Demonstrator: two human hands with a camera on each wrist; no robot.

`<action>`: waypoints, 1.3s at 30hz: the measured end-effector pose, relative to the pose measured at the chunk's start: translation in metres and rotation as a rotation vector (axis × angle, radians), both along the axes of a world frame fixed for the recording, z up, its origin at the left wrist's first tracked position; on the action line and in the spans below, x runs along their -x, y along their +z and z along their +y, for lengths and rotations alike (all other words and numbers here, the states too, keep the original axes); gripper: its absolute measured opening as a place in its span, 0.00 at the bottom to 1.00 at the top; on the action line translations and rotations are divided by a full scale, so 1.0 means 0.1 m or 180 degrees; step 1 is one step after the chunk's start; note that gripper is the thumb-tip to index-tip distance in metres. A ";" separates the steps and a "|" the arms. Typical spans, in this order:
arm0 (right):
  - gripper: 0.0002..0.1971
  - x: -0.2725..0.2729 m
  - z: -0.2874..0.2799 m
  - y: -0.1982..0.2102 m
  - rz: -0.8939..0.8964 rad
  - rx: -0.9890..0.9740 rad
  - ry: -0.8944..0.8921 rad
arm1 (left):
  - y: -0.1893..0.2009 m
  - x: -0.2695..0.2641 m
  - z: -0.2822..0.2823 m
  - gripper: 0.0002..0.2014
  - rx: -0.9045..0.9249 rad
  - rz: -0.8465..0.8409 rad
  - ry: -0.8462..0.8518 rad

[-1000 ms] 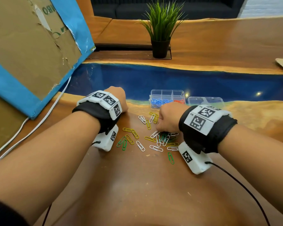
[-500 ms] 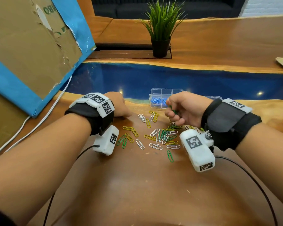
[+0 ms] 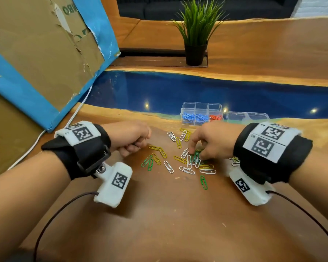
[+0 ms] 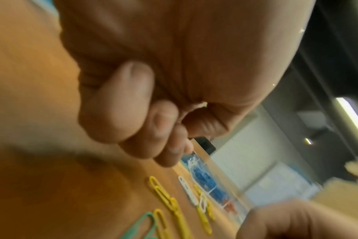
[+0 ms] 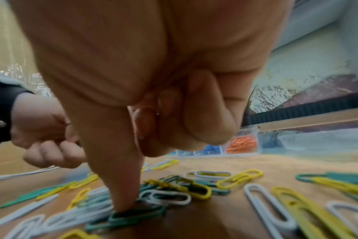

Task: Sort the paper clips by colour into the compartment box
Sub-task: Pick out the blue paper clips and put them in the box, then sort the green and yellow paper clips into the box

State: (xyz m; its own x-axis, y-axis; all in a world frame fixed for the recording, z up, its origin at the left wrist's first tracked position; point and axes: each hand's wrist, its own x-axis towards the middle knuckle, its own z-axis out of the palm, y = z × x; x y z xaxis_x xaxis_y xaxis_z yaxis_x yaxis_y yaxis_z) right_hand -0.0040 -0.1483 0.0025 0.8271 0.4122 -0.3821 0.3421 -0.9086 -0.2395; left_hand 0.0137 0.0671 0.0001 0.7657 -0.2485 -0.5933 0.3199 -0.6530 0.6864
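Loose yellow (image 3: 157, 149), white (image 3: 169, 167) and green (image 3: 204, 182) paper clips lie scattered on the wooden table between my hands. Behind them stands the clear compartment box (image 3: 201, 105), with blue clips (image 3: 194, 117) and red clips (image 3: 215, 117) in separate cells. My right hand (image 3: 197, 154) is down on the pile. Its thumb (image 5: 112, 169) presses on a green clip (image 5: 129, 216), and its other fingers are curled into the palm. My left hand (image 3: 134, 146) rests on the table as a fist left of the clips. No clip shows in the left hand (image 4: 153, 126).
A second clear plastic piece (image 3: 247, 117) lies right of the box. A taped cardboard sheet (image 3: 36, 53) leans at the left, with a white cable (image 3: 36, 140) below it. A potted plant (image 3: 196, 53) stands at the back, beyond the blue resin strip (image 3: 197, 87).
My right hand rose from the pile with a green clip, turned palm up near the box, then came back down onto the pile. The left fist barely moved.
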 end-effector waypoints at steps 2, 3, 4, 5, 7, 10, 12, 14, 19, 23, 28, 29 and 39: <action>0.07 -0.02 0.01 -0.01 -0.0023 -0.0008 0.0014 | 0.02 0.04 -0.02 0.07 -0.0459 -0.0171 -0.0263; 0.06 -0.02 0.02 -0.01 -0.0040 -0.0027 0.0005 | 0.03 0.06 -0.02 0.05 -0.0686 -0.0291 -0.0421; 0.05 -0.02 0.02 -0.02 -0.0047 -0.0053 -0.0017 | 0.04 0.08 -0.01 0.05 -0.0941 -0.0446 -0.0610; 0.04 -0.02 0.01 -0.02 -0.0052 -0.0090 -0.0050 | 0.04 0.10 -0.01 0.06 -0.1202 -0.0610 -0.0797; 0.02 -0.02 0.00 -0.02 -0.0038 -0.0187 -0.0104 | 0.04 0.15 -0.02 0.07 -0.1609 -0.0900 -0.1062; 0.01 -0.01 -0.03 0.01 0.0022 -0.0305 -0.0193 | 0.02 0.19 -0.06 0.07 -0.1851 -0.1090 -0.1213; 0.02 -0.01 -0.05 0.02 -0.0002 -0.0400 -0.0301 | 0.02 0.19 -0.06 0.04 -0.1844 -0.1089 -0.1200; 0.03 -0.01 -0.06 0.03 -0.0066 -0.0539 -0.0412 | 0.03 0.19 -0.07 0.03 -0.1817 -0.1058 -0.1161; 0.06 -0.03 -0.08 0.05 0.0110 -0.0904 -0.0708 | 0.02 0.20 -0.07 0.05 -0.1758 -0.1049 -0.1121; 0.10 -0.01 -0.04 0.07 0.1069 -0.2198 -0.1466 | 0.02 0.18 -0.04 0.08 -0.1515 -0.1074 -0.0993; 0.08 -0.12 -0.06 0.08 0.1979 -0.3594 -0.2079 | 0.06 0.10 -0.07 0.09 0.0468 -0.0346 0.0173; 0.09 -0.16 -0.07 0.09 0.2030 -0.3731 -0.2136 | 0.06 0.06 -0.09 0.10 0.0660 -0.0309 0.0315; 0.06 -0.53 -0.14 0.09 0.1693 -0.4032 -0.2729 | 0.16 -0.48 -0.65 0.06 0.1115 -0.0227 0.0741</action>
